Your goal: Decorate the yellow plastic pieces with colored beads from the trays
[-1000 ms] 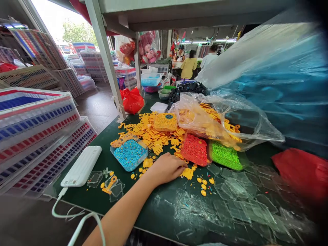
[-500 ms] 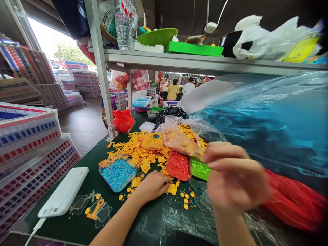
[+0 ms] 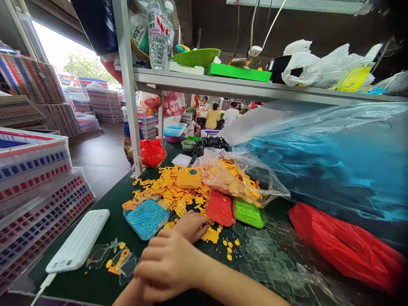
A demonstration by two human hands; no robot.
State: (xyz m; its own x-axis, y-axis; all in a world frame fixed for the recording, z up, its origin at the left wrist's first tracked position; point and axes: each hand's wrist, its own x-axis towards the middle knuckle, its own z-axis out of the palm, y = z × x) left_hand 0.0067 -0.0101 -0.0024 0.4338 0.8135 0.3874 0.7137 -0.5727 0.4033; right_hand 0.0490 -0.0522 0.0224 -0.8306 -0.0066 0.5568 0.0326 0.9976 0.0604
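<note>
My left hand [image 3: 192, 225] rests low on the dark green table, beside the yellow plastic pieces [image 3: 172, 191] and the tray of red beads [image 3: 219, 208]; its fingers are curled and their tips are hard to make out. Crossing over my left forearm, my right hand [image 3: 168, 261] lies on it with bent fingers, whose grip is unclear. A tray of blue beads [image 3: 147, 217] sits just beyond my hands. Green beads [image 3: 248, 211] are right of the red ones, and a tray of yellow beads [image 3: 189, 177] stands on the yellow pieces.
A white phone [image 3: 79, 240] with a cable lies at the left. Clear thin squares [image 3: 274, 255] and a red bag [image 3: 344, 246] are at the right. Plastic crates [image 3: 32, 170] stand left of the table; a metal shelf [image 3: 204, 83] spans above. People [image 3: 213, 117] are far behind.
My right hand has moved from the right side across to the left, onto my left forearm. My left hand has stayed nearly in place. The view has tilted slightly upward.
</note>
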